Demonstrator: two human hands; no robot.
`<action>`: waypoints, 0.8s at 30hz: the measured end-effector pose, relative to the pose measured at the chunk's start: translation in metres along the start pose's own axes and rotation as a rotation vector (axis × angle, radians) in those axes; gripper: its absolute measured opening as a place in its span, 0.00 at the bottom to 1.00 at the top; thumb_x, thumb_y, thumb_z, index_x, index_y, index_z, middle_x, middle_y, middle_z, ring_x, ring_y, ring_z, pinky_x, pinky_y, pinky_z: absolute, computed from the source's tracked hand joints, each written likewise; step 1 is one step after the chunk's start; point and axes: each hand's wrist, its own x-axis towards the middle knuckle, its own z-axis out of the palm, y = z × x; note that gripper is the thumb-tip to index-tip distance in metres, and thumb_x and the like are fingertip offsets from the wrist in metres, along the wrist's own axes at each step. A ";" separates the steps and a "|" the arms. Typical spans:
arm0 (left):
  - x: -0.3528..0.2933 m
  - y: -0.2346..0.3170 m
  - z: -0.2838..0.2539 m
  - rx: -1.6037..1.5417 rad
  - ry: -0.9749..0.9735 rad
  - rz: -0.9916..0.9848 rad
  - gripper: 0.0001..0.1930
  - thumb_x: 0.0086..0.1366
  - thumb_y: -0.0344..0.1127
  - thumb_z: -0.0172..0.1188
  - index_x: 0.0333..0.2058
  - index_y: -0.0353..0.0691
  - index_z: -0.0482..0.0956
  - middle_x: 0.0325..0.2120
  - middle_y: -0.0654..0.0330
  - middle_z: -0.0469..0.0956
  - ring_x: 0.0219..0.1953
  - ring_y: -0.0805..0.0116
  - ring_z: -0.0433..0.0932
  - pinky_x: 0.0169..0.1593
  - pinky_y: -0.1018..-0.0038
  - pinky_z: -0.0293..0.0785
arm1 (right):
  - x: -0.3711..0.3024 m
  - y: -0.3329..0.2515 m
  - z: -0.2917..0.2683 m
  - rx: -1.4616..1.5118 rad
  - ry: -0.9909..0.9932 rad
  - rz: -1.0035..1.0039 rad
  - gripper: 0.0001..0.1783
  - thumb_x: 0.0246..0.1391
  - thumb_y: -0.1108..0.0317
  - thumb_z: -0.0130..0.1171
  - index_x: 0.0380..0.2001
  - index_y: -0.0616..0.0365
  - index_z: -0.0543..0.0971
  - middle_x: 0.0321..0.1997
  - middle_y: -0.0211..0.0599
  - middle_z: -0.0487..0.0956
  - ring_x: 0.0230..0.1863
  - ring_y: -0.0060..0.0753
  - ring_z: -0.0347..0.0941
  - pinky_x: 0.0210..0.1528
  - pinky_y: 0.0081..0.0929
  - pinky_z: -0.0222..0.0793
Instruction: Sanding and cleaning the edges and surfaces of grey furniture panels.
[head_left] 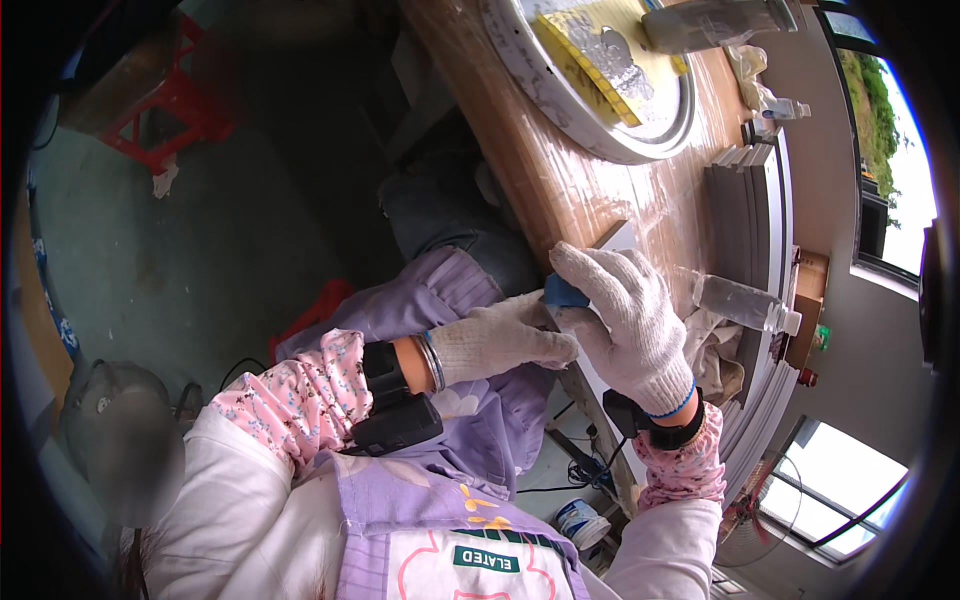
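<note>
My left hand (490, 340), in a white knit glove, reaches in from the left with thumb and fingers closed about the near edge of a flat pale board (618, 236). My right hand (632, 318), gloved the same way, is bent over the board. Its fingers curl around a small blue block (566, 291), which is partly covered by the hand. Most of the board is hidden beneath my hands.
A film-covered wooden table (560, 165) bears a round white basin (640, 150) with a yellow slab and a bottle (718, 25). Stacked boards (740, 215), a clear bottle (738, 300) and a crumpled cloth (715, 350) lie to the right. A red stool (170, 125) stands far left.
</note>
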 end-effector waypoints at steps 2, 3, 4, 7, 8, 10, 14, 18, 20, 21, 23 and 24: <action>0.002 -0.002 -0.002 0.002 -0.008 -0.023 0.21 0.65 0.35 0.63 0.53 0.35 0.69 0.41 0.62 0.76 0.43 0.75 0.74 0.51 0.74 0.74 | 0.000 0.006 0.000 -0.031 0.031 -0.010 0.32 0.40 0.74 0.64 0.55 0.60 0.75 0.46 0.46 0.78 0.45 0.52 0.74 0.49 0.42 0.70; 0.004 -0.003 -0.003 0.001 -0.023 -0.046 0.21 0.65 0.35 0.63 0.53 0.35 0.69 0.40 0.62 0.75 0.42 0.75 0.75 0.51 0.74 0.74 | -0.002 0.010 -0.002 -0.065 0.060 -0.016 0.32 0.40 0.74 0.64 0.54 0.59 0.75 0.46 0.46 0.78 0.45 0.52 0.74 0.49 0.42 0.70; 0.005 -0.004 -0.003 0.002 -0.027 -0.047 0.21 0.65 0.35 0.63 0.53 0.35 0.69 0.40 0.62 0.75 0.42 0.75 0.75 0.51 0.74 0.74 | -0.004 0.018 -0.003 -0.102 0.081 0.008 0.32 0.40 0.75 0.65 0.54 0.59 0.75 0.45 0.47 0.78 0.45 0.53 0.74 0.49 0.43 0.69; 0.008 -0.003 -0.002 -0.046 -0.065 -0.049 0.22 0.65 0.35 0.63 0.53 0.34 0.68 0.40 0.61 0.75 0.42 0.74 0.75 0.51 0.74 0.74 | -0.005 0.033 -0.007 -0.175 0.157 0.092 0.31 0.41 0.75 0.65 0.54 0.59 0.75 0.45 0.47 0.78 0.46 0.54 0.73 0.49 0.44 0.69; 0.008 -0.001 -0.001 -0.030 -0.063 -0.051 0.22 0.65 0.35 0.64 0.53 0.34 0.68 0.40 0.61 0.75 0.41 0.74 0.75 0.50 0.74 0.74 | -0.005 0.032 -0.008 -0.178 0.160 0.095 0.31 0.41 0.75 0.65 0.54 0.59 0.75 0.45 0.47 0.78 0.46 0.54 0.73 0.49 0.44 0.69; 0.004 0.000 -0.003 -0.009 -0.046 -0.056 0.22 0.65 0.35 0.64 0.53 0.34 0.68 0.40 0.61 0.75 0.41 0.74 0.75 0.50 0.74 0.74 | -0.001 0.024 -0.003 -0.015 0.112 0.027 0.31 0.41 0.75 0.65 0.54 0.59 0.75 0.45 0.46 0.78 0.46 0.54 0.73 0.49 0.43 0.70; 0.007 0.001 -0.003 0.009 -0.010 -0.074 0.23 0.64 0.36 0.65 0.54 0.34 0.68 0.40 0.60 0.75 0.42 0.73 0.75 0.50 0.73 0.75 | 0.002 0.019 -0.007 -0.034 0.015 0.024 0.30 0.41 0.76 0.64 0.53 0.59 0.76 0.45 0.45 0.78 0.46 0.53 0.74 0.49 0.43 0.70; 0.007 0.005 0.002 -0.025 0.002 -0.068 0.27 0.64 0.37 0.65 0.58 0.34 0.66 0.43 0.59 0.76 0.42 0.74 0.75 0.50 0.73 0.74 | 0.002 0.067 -0.017 -0.147 0.164 0.144 0.27 0.43 0.74 0.64 0.51 0.60 0.76 0.46 0.48 0.79 0.48 0.55 0.74 0.51 0.45 0.70; 0.007 0.005 0.002 -0.014 -0.009 -0.065 0.27 0.64 0.37 0.65 0.58 0.34 0.66 0.43 0.59 0.76 0.43 0.74 0.75 0.51 0.73 0.74 | 0.001 0.075 -0.019 -0.164 0.217 0.199 0.27 0.44 0.73 0.64 0.51 0.59 0.77 0.45 0.49 0.79 0.47 0.56 0.74 0.52 0.45 0.69; 0.007 0.004 0.000 -0.011 -0.016 -0.060 0.27 0.64 0.38 0.65 0.58 0.34 0.66 0.43 0.59 0.76 0.43 0.74 0.75 0.51 0.73 0.74 | 0.003 0.072 -0.019 -0.163 0.222 0.200 0.27 0.44 0.73 0.64 0.51 0.59 0.77 0.45 0.49 0.79 0.47 0.56 0.74 0.52 0.45 0.69; 0.008 0.004 -0.002 0.016 -0.012 -0.083 0.28 0.63 0.37 0.66 0.58 0.34 0.66 0.44 0.58 0.76 0.44 0.72 0.76 0.51 0.72 0.75 | 0.005 0.059 -0.017 0.012 0.138 0.105 0.27 0.43 0.73 0.65 0.52 0.59 0.76 0.46 0.48 0.79 0.47 0.56 0.74 0.51 0.45 0.69; 0.008 0.004 -0.003 0.038 -0.012 -0.106 0.28 0.63 0.37 0.67 0.58 0.34 0.67 0.45 0.57 0.76 0.45 0.71 0.76 0.52 0.72 0.75 | 0.004 0.051 -0.015 -0.025 0.142 0.065 0.28 0.43 0.73 0.65 0.52 0.59 0.76 0.46 0.47 0.79 0.48 0.55 0.74 0.51 0.44 0.69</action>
